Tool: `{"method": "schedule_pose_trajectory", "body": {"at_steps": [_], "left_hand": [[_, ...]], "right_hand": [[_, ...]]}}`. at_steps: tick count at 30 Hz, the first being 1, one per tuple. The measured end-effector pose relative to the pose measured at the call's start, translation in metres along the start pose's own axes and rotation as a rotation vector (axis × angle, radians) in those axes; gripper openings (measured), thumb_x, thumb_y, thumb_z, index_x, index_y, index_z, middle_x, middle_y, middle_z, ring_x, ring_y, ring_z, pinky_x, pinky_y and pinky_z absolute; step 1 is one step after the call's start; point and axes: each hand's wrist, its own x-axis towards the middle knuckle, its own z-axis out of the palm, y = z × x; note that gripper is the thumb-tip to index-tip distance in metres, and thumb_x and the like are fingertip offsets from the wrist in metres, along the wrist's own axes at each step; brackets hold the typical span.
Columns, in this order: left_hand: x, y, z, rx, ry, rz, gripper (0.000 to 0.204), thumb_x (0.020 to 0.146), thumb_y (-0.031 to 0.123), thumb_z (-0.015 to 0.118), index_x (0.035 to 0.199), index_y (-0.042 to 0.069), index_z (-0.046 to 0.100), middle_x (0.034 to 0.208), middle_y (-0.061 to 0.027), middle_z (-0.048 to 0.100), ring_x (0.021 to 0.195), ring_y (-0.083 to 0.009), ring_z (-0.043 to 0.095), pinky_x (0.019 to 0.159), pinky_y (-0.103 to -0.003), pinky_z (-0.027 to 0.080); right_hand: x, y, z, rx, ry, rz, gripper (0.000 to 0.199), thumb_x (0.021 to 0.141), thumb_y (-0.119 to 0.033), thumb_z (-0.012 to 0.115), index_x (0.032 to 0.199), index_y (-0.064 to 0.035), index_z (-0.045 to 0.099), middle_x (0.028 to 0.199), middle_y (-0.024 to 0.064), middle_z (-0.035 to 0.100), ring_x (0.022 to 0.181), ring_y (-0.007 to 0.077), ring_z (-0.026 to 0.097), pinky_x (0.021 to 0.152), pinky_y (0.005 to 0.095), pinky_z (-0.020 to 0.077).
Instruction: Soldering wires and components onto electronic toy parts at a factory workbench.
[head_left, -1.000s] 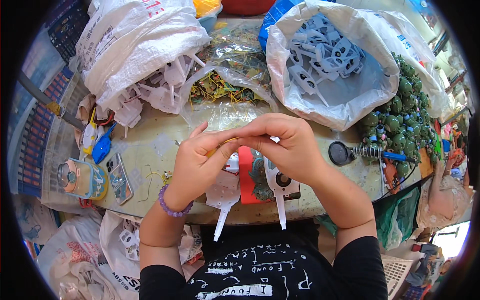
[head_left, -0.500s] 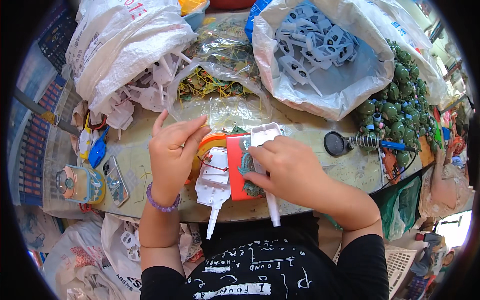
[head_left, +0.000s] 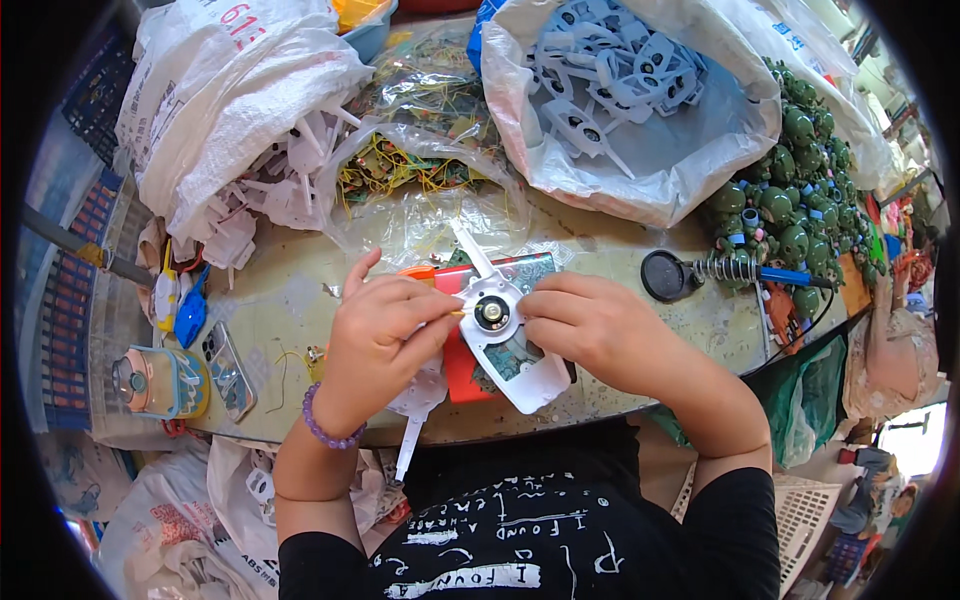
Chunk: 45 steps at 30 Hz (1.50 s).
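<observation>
My right hand (head_left: 598,330) grips a white plastic paddle-shaped part (head_left: 500,325) with a small round speaker in its middle, held tilted above the table edge. My left hand (head_left: 385,335) pinches at the part's left side, by the speaker, fingertips touching it. Under the hands lie a red and orange block (head_left: 462,365) and another white part with a long stem (head_left: 415,425) that hangs over the table edge. A purple bead bracelet circles my left wrist.
A big white bag of pale blue parts (head_left: 620,80) sits at the back; a bag of white parts (head_left: 250,120) and a clear bag of wired pieces (head_left: 420,160) on the left. Green toy figures (head_left: 790,220) pile at right by a soldering iron (head_left: 750,272). A phone (head_left: 228,368) lies left.
The white part with the speaker has been turned and lifted so its stem points away from me. My left hand has closed in from spread fingers onto its left side.
</observation>
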Motion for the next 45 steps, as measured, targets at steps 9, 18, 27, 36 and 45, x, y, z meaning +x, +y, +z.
{"method": "schedule_pose_trajectory", "body": {"at_steps": [9,18,27,36,45], "left_hand": [[0.003,0.015,0.007,0.085,-0.060,0.060,0.014,0.073,0.008,0.071,0.086,0.011,0.072,0.079,0.0004,0.064,0.082,-0.0176,0.062,0.105,-0.049,0.031],[0.007,0.015,0.004,0.038,-0.070,0.037,0.011,0.071,0.009,0.073,0.082,0.010,0.072,0.080,-0.0028,0.064,0.086,-0.0199,0.062,0.103,-0.049,0.032],[0.008,0.004,0.003,0.020,-0.080,0.001,0.009,0.072,0.011,0.075,0.081,0.012,0.073,0.080,-0.0018,0.063,0.092,-0.0198,0.062,0.103,-0.047,0.031],[0.006,-0.005,-0.003,0.014,-0.122,-0.058,0.008,0.071,0.011,0.074,0.077,0.006,0.072,0.081,-0.0035,0.063,0.084,-0.0218,0.060,0.093,-0.042,0.038],[0.024,0.006,0.005,-0.106,-0.195,0.008,0.007,0.071,0.009,0.073,0.074,0.004,0.069,0.094,-0.0067,0.067,0.097,-0.0264,0.061,0.091,-0.038,0.042]], "right_hand": [[-0.009,-0.004,0.002,0.038,0.166,0.039,0.022,0.071,-0.003,0.064,0.093,-0.0021,0.062,0.106,0.0108,0.063,0.098,0.0286,0.061,0.081,0.0356,0.0524],[-0.122,-0.009,0.012,0.306,1.188,0.606,0.012,0.090,0.004,0.053,0.101,-0.0002,0.052,0.082,0.0042,0.053,0.066,0.0105,0.049,0.058,0.0233,0.0404],[-0.155,0.046,-0.024,0.379,1.495,1.047,0.023,0.090,-0.016,0.064,0.106,-0.0030,0.053,0.074,-0.0023,0.050,0.059,0.0023,0.040,0.051,0.0184,0.0311],[-0.217,0.064,-0.083,-0.321,0.973,1.237,0.024,0.093,-0.027,0.061,0.094,-0.0038,0.063,0.070,0.0012,0.054,0.066,0.0084,0.052,0.065,0.0254,0.0465],[-0.171,-0.039,-0.064,-0.655,1.206,0.681,0.030,0.092,-0.033,0.058,0.094,-0.0046,0.047,0.065,0.0047,0.055,0.044,0.0175,0.049,0.040,0.0316,0.0353]]}}
